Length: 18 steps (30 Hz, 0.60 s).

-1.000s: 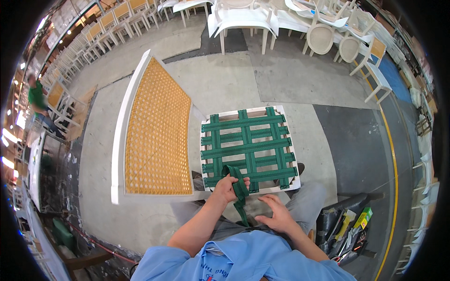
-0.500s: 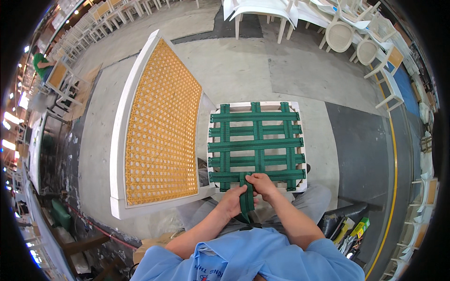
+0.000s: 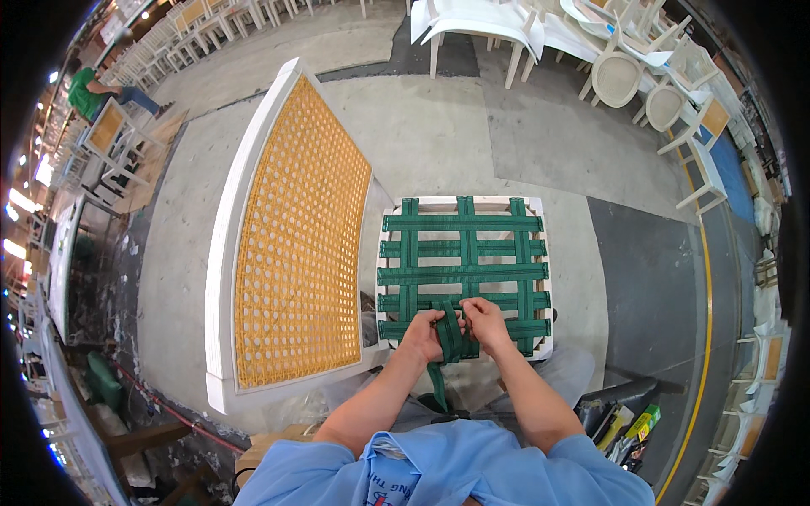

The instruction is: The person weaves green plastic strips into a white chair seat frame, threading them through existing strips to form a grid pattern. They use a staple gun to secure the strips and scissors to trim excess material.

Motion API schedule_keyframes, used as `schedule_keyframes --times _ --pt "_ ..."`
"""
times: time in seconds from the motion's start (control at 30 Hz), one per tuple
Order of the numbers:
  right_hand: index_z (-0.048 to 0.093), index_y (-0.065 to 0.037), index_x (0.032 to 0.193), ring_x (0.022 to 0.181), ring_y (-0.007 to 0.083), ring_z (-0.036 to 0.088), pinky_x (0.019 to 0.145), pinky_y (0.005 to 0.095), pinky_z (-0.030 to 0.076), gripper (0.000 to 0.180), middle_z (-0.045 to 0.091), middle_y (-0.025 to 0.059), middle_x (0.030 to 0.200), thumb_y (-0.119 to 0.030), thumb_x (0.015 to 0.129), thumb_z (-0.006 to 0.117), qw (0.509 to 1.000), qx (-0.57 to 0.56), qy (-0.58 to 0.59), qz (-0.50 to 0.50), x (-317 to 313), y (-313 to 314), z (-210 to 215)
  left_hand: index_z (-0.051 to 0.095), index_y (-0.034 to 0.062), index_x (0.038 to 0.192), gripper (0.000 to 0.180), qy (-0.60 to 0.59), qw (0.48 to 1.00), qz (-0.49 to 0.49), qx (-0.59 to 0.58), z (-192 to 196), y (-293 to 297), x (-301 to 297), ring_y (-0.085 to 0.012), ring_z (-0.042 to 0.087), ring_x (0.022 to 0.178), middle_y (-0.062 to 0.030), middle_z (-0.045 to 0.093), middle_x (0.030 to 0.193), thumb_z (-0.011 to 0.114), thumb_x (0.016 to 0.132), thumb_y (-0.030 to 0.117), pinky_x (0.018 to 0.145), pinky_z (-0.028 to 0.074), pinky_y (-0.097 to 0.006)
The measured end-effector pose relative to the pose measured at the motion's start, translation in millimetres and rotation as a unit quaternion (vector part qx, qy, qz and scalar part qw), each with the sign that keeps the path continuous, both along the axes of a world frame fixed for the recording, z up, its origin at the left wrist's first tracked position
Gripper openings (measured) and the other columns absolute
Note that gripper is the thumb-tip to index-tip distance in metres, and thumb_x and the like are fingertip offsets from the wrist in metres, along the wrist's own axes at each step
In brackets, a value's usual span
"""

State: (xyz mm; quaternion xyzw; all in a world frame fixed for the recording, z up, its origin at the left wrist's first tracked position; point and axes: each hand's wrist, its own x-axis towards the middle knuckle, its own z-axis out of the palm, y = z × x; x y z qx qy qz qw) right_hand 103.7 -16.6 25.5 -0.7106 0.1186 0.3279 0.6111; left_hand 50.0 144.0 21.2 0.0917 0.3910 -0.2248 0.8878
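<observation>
Appearing in the head view, the left hand [image 3: 423, 336] is gripping a loose green strap [image 3: 450, 331] over the near edge of the webbed chair seat [image 3: 462, 275]; the right hand [image 3: 488, 326] is touching it, its grip unclear. Lettering [image 3: 390, 487] is showing on the blue shirt [image 3: 447, 455].

Chair back [image 3: 304, 244], caned, white-framed: upright along the seat's left side; bars sideways entry from there. Seat frame [image 3: 435, 203]: open to entry from above, from the far edge and from the right. Green webbing [image 3: 464, 275]: lattice over the frame; gaps between bands, narrow near the front of the hands, wider at the far half. Left hand [image 3: 423, 336] and right hand [image 3: 487, 323]: over the near edge, forearms crowding the approach from the body. Loose strap [image 3: 452, 333]: folded between the hands, occupying that gap; tail hanging below. Tool holder [image 3: 596, 405]: low obstacle at right, outside the right forearm.
</observation>
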Motion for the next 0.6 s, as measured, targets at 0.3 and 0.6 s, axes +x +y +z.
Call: schedule_keyframes --times 0.3,0.6 --pt "0.073 0.005 0.087 0.066 0.0319 0.07 0.061 0.043 0.056 0.044 0.069 0.0183 0.069 -0.031 0.102 0.053 0.913 -0.294 -0.049 0.28 64 48 2 0.061 -0.0057 0.108 0.026 -0.053 0.987 0.116 -0.097 -26 -5 -5 -0.0333 0.068 0.089 -0.0178 0.068 0.096 0.054 0.089 0.011 0.087 0.06 -0.045" --pt "0.066 0.0 0.106 0.043 0.014 0.046 0.039 0.0336 0.035 0.019 0.057 0.0037 0.062 -0.019 0.1 0.065 0.998 -0.055 0.034 -0.011 33 57 -19 0.061 -0.0029 0.123 0.037 -0.059 0.976 -0.091 0.188 -8 -4 -27 -0.0315 0.068 0.094 -0.0162 0.068 0.111 0.06 0.09 0.012 0.086 0.058 -0.045"
